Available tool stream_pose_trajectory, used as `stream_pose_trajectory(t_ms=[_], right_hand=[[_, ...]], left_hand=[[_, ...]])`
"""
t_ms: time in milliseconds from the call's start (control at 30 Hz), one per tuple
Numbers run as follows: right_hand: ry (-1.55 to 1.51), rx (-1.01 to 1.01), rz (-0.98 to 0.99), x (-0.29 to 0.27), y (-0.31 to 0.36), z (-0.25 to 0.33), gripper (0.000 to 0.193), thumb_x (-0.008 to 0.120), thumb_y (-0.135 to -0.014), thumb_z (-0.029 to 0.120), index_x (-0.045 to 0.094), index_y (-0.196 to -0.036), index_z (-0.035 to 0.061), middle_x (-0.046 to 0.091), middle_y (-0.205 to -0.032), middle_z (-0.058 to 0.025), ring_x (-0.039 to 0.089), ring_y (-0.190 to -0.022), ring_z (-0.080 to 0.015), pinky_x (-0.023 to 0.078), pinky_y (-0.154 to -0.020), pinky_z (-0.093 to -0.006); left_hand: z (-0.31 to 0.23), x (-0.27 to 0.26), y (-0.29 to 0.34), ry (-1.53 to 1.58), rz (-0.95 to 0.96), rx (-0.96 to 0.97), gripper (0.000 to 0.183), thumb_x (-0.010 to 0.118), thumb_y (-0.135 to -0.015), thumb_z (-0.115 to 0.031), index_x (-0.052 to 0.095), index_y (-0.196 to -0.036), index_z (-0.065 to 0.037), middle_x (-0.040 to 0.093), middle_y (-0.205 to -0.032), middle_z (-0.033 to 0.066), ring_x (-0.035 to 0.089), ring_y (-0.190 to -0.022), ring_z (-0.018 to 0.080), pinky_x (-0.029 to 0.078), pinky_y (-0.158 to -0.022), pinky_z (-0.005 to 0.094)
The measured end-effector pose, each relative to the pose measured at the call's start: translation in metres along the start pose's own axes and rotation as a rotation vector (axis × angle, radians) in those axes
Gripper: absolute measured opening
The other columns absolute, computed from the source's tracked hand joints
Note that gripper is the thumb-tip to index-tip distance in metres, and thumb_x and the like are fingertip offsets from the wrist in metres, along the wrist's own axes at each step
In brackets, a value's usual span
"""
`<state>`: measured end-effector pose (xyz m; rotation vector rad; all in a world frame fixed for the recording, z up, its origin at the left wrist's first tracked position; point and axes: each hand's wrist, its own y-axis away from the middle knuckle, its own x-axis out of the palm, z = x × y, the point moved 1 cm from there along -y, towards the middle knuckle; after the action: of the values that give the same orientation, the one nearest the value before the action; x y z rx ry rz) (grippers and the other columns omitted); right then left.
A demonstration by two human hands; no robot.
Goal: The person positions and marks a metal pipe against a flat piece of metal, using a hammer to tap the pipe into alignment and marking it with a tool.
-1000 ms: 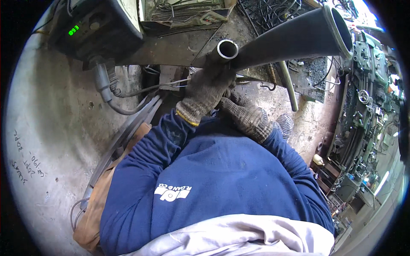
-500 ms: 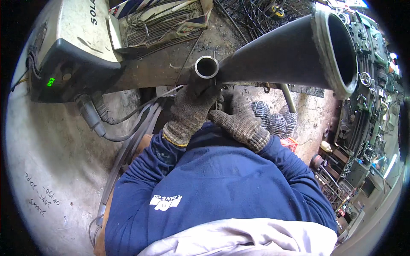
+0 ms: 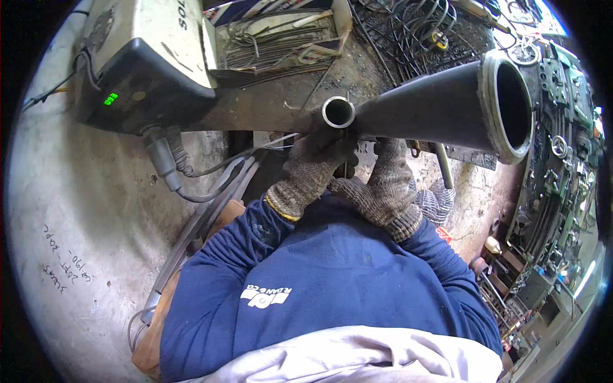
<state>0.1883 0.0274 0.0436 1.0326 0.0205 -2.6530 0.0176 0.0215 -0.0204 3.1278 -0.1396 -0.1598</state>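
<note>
Both my hands wear grey-brown knitted gloves and meet in front of my chest. My left hand (image 3: 308, 171) is closed around the dark lower part of a short metal pipe (image 3: 338, 113), whose round open end faces up. A thin metal rod (image 3: 346, 170) runs down beside the pipe, between the hands; its full length is hidden. My right hand (image 3: 386, 188) is open, fingers stretched up near the wide dark metal cone (image 3: 428, 105) and thumb pointing left, close to the rod's lower end. The cone lies on the workbench (image 3: 249, 105) with its broad ringed end to the right.
A cream and black machine (image 3: 153, 76) with a green display stands at the left, its cable (image 3: 198, 196) hanging below. Behind lie a carton of thin rods (image 3: 274, 48) and tangled dark wire (image 3: 415, 32). Wire coils (image 3: 437, 203) sit low right, near a machine tool (image 3: 552, 147).
My right hand has opened, its fingers lifting toward the cone and spreading from the thumb. The left stays on the pipe. The whole view has shifted, with the bench scene now further right.
</note>
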Motion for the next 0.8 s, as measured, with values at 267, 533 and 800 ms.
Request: stream_pose_trajectory(t_ms=[267, 533, 800], right_hand=[[-0.062, 0.052, 0.076, -0.004, -0.007, 0.008, 0.126, 0.096, -0.063, 0.047, 0.024, -0.154, -0.0013, 0.05, -0.139, -0.0267, 0.052, -0.131, -0.0425, 0.043, -0.111, -0.0498], [-0.069, -0.058, 0.071, -0.003, -0.013, 0.016, 0.123, 0.096, -0.068, 0.041, 0.021, -0.155, -0.0014, 0.047, -0.141, -0.023, 0.055, -0.128, -0.0359, 0.048, -0.107, -0.0472], [-0.125, -0.002, 0.026, -0.006, -0.004, 0.028, 0.114, 0.092, -0.073, 0.03, 0.017, -0.154, 0.0003, 0.054, -0.135, -0.0237, 0.061, -0.122, -0.0372, 0.05, -0.105, -0.0459]], left_hand=[[-0.001, -0.004, -0.007, -0.14, 0.066, 0.077, 0.036, 0.071, -0.099, -0.019, 0.064, -0.132, -0.009, 0.074, -0.114, 0.011, 0.073, -0.102, 0.0218, 0.058, -0.089, 0.0336], [-0.006, 0.005, -0.003, 0.394, -0.024, -0.132, 0.037, 0.076, -0.094, -0.009, 0.063, -0.129, -0.002, 0.071, -0.12, 0.0083, 0.071, -0.099, 0.0159, 0.059, -0.087, 0.03], [-0.005, -0.009, -0.01, -0.059, 0.151, -0.156, 0.022, 0.06, -0.103, -0.016, 0.067, -0.123, -0.008, 0.073, -0.111, 0.0086, 0.071, -0.094, 0.0154, 0.056, -0.08, 0.0274]])
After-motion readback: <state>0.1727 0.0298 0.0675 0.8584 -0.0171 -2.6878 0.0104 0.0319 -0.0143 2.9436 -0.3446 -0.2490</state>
